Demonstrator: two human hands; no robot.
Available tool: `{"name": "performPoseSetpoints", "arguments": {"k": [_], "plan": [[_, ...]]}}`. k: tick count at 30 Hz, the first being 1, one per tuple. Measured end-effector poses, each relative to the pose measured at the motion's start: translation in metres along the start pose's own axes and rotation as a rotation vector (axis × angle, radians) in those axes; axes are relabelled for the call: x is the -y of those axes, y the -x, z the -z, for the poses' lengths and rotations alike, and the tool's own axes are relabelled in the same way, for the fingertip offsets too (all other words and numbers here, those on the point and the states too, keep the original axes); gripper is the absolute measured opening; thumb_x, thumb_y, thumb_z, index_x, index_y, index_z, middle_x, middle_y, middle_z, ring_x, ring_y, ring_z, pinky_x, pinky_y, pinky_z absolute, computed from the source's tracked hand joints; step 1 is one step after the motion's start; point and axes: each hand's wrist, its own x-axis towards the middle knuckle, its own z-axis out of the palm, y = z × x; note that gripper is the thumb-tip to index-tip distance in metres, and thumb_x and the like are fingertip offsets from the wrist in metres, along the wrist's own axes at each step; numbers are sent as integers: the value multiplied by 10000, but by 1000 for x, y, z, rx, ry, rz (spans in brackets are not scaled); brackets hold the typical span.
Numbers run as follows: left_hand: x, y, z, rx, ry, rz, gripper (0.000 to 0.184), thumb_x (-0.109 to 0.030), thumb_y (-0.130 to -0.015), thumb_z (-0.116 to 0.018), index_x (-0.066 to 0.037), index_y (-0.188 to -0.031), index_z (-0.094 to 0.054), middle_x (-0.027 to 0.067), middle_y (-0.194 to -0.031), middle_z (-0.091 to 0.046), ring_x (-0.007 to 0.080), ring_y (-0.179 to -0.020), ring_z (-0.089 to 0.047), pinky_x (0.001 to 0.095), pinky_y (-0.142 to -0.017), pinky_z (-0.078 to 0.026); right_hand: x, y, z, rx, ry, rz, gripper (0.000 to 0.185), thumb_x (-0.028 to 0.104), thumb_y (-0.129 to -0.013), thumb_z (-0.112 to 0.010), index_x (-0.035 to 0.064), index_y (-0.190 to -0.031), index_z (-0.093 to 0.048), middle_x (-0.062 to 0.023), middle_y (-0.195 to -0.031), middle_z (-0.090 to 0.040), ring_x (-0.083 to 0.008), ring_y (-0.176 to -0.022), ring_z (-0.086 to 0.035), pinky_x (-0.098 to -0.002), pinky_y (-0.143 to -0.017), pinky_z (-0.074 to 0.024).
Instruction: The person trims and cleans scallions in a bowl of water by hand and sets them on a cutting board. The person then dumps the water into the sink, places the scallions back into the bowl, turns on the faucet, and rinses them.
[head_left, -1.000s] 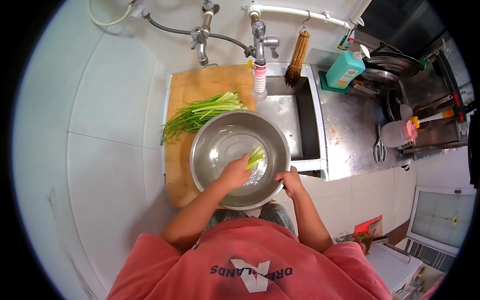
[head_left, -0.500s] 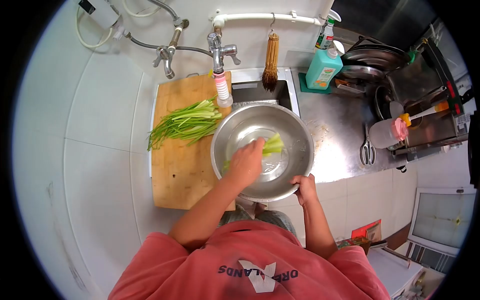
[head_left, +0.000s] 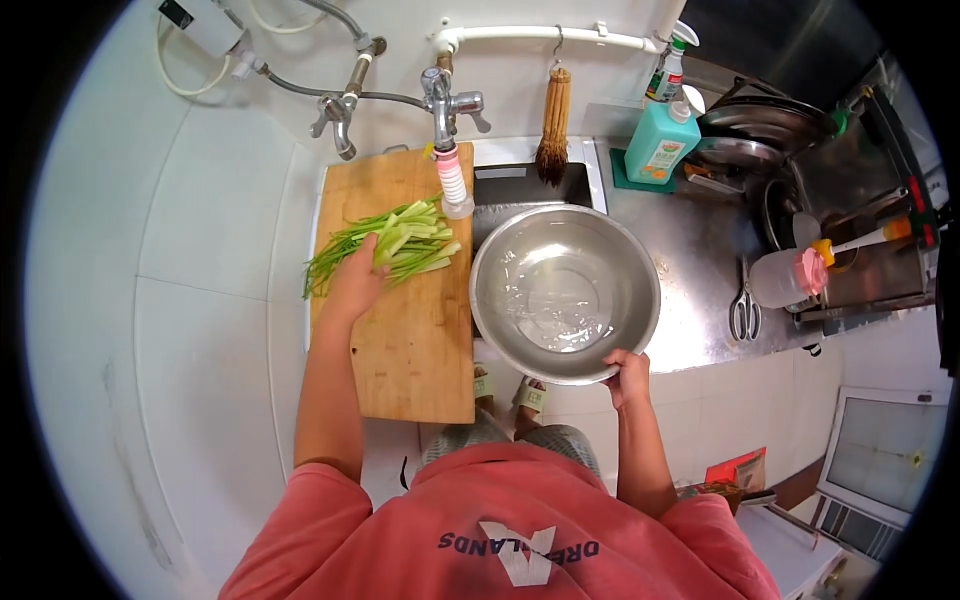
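Note:
A pile of green celery [head_left: 428, 258] lies across the upper part of the wooden cutting board [head_left: 410, 340]. My left hand [head_left: 357, 280] is over the pile, its fingers closed around a short bunch of pale celery stalks [head_left: 400, 238]. To the right, a wide steel basin [head_left: 570, 225] with a little clear water at the bottom rests tilted over the sink and counter edge. My right hand [head_left: 628, 377] grips the basin's near rim, thumb on the inside.
Above the sink [head_left: 520, 180] hang a faucet [head_left: 440, 105] with a pink-ringed nozzle and a bamboo brush [head_left: 554, 125]. On the steel counter [head_left: 660, 300] are a teal pump bottle [head_left: 662, 145], scissors [head_left: 744, 310], a pink-lidded jar [head_left: 785, 275] and pans [head_left: 765, 112].
My left hand has carried the celery bunch out of the basin and left onto the pile on the board. My right hand and the basin have shifted slightly right.

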Motion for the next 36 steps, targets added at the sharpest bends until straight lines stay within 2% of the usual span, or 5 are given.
{"name": "performPoseSetpoints", "arguments": {"k": [7,10,18,22,36], "plan": [[43,-24,-74,81,-501,-215,490,-28,-713,-588,-45,-1188,-470,167,-1035,-560,319,-986,-519,367,-826,-425,0,4,-2,-102,53,29,220,-5,-612,-548,-63,-819,-501,-144,-729,-547,-254,-580,-562,-383,-501,-525],[17,2,-78,-338,-567,-414,508,-22,-674,-594,-55,-1168,-476,161,-1116,-494,331,-968,-503,385,-810,-423,-1,9,-1,-98,83,10,228,-8,-613,-542,-71,-829,-503,-146,-730,-548,-260,-584,-566,-385,-500,-530],[-7,48,-131,202,988,128,536,-55,-741,-642,-23,-1204,-373,146,-1120,-475,214,-1016,-489,353,-878,-409,-4,22,-28,-63,44,-14,213,-8,-621,-526,-61,-827,-522,-133,-715,-560,-244,-549,-567,-362,-465,-526],[-10,50,-111,197,1020,378,522,1,-729,-593,-13,-1192,-352,96,-1048,-501,166,-959,-510,280,-832,-429,-16,16,-33,33,10,-83,190,10,-628,-542,-31,-813,-537,-96,-693,-550,-204,-529,-553,-315,-435,-497],[-53,26,-71,-160,817,28,559,47,-685,-574,27,-1228,-445,-13,-656,-496,39,-574,-455,175,-543,-379,-63,-24,-53,427,-286,-525,280,36,-666,-526,-6,-944,-534,-128,-949,-583,-255,-828,-599,-395,-700,-540]]}}
